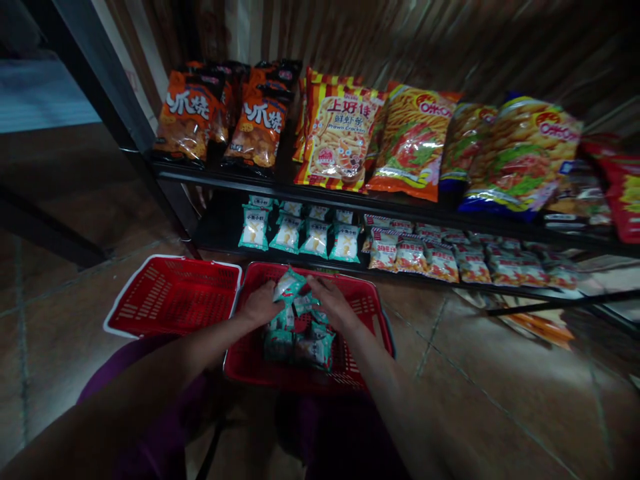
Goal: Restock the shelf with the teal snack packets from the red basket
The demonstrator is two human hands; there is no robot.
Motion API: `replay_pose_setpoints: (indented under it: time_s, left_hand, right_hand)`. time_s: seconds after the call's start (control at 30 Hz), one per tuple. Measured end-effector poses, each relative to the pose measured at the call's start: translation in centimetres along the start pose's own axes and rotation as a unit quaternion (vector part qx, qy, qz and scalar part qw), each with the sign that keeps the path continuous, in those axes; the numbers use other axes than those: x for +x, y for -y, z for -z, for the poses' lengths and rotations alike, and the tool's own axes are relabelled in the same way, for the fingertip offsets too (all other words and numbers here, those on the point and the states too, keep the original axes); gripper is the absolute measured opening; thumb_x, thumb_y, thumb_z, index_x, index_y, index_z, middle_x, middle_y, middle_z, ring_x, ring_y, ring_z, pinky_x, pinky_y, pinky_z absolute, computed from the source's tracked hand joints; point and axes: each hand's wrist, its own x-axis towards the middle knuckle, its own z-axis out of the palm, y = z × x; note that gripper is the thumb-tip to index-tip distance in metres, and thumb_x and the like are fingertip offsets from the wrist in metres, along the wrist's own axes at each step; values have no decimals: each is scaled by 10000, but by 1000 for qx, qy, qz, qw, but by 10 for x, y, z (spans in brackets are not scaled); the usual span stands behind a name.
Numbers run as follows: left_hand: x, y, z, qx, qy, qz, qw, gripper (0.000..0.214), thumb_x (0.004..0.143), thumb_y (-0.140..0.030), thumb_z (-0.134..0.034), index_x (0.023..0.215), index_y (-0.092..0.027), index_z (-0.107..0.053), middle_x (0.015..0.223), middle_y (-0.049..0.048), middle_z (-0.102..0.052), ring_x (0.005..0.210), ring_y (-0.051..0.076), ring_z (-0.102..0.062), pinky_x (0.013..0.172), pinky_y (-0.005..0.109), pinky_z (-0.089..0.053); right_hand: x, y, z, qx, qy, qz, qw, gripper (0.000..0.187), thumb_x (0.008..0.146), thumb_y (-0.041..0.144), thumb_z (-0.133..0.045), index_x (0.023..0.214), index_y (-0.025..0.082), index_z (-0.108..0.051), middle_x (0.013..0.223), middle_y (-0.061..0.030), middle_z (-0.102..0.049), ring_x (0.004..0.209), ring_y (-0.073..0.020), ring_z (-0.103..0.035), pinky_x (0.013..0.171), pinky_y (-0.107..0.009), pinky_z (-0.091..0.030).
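Both hands are down in a red shopping basket [367, 300], around small teal-and-white snack bags [315, 347]. My left hand [263, 303] is closed against the left side of an upper snack bag [290, 285], its thumb reaching toward the middle. From the right, my right hand [329, 301] presses its curled fingers on the bags beside it. Several more bags lie in the basket below the hands. The fingertips are partly hidden and dim.
Left of it stands another red basket [175, 293] with a white rim. On the low shelf [215, 230] are rows of matching teal bags [255, 227] and red-and-white bags [410, 253]. Larger snack bags [345, 133] fill the shelf above. A dark metal post [100, 87] rises at left.
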Motion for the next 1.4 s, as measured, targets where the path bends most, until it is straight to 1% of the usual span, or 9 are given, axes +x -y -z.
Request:
replay_pose_setpoints:
  time_s: [0.17, 0.33, 0.5, 0.67, 1.03, 1.13, 1.23, 1.3, 1.4]
  left_hand:
    - [-35, -29, 12, 68, -76, -27, 994, 383, 848, -393, -498, 1167, -184, -473, 1127, 112, -629, 1053, 264, -602, 831, 334, -468]
    - [-43, -38, 20, 75, -76, -54, 993, 422, 827, -413, -535, 1174, -177, -487, 1173, 108, -609, 1094, 269, -568, 842, 339, -470]
    - [-40, -31, 35, 15, -61, -99, 993, 411, 836, -435, -532, 1174, -202, -517, 1218, 78, -595, 1110, 257, -569, 887, 340, -457]
    - [-37, -19, 45, -58, -36, -77, 995, 339, 865, -361, -512, 1173, -219, -518, 1196, 49, -619, 1083, 205, -593, 908, 305, -450]
    - [-26, -4, 53, -149, -31, -37, 988, 380, 825, -220, -555, 1202, -208, -514, 1239, 61, -614, 1146, 207, -574, 965, 318, -453]
    - [-26, -4, 48, -308, -22, 56, 949, 480, 848, -268, -557, 1298, -187, -413, 1279, 116, -578, 1094, 212, -601, 850, 315, -526]
    - [-27, -3, 41, -493, -22, 137, 859, 587, 865, -284, -566, 1373, -176, -292, 1217, 142, -607, 994, 188, -638, 738, 290, -561]
    - [-28, -3, 36, -549, -23, 156, 821, 569, 842, -289, -615, 1331, -167, -351, 1177, 135, -625, 941, 172, -651, 725, 276, -562]
    - [-30, -6, 33, -582, 30, 154, 798, 415, 810, -316, -662, 1158, -151, -509, 1119, 116, -650, 817, 160, -671, 680, 273, -564]
  right_hand:
    - [-33, 9, -35, 119, 36, -37, 992, 497, 570, 478, -799, 948, 217, -610, 941, -34, -700, 826, -173, -635, 628, -260, -493]
    - [-26, 7, -44, 178, -13, -6, 984, 487, 513, 484, -810, 850, 186, -624, 755, -17, -703, 647, -147, -622, 555, -244, -469]
    - [-12, 8, -35, 181, 18, -10, 983, 451, 617, 468, -750, 956, 202, -616, 905, -38, -721, 737, -166, -650, 597, -257, -491]
    - [-4, 14, -32, 153, 53, -27, 986, 421, 724, 514, -649, 999, 197, -609, 1069, -67, -699, 870, -187, -661, 647, -269, -510]
    - [8, 18, -45, 213, 66, -69, 973, 275, 816, 402, -573, 987, 191, -617, 1009, -57, -715, 912, -202, -669, 751, -327, -535]
    - [12, 14, -48, 263, 34, -63, 962, 227, 860, 360, -509, 984, 196, -606, 1035, -53, -707, 974, -188, -655, 802, -322, -537]
    - [13, 10, -49, 313, -9, -63, 948, 217, 898, 348, -449, 966, 205, -597, 994, -47, -710, 999, -166, -644, 843, -307, -535]
    - [11, 7, -51, 318, -28, -58, 946, 229, 901, 385, -451, 947, 215, -598, 929, -44, -712, 967, -171, -650, 839, -314, -542]
    - [5, 4, -55, 317, -23, -41, 947, 273, 894, 454, -466, 920, 223, -608, 842, -36, -704, 876, -169, -657, 814, -303, -552]
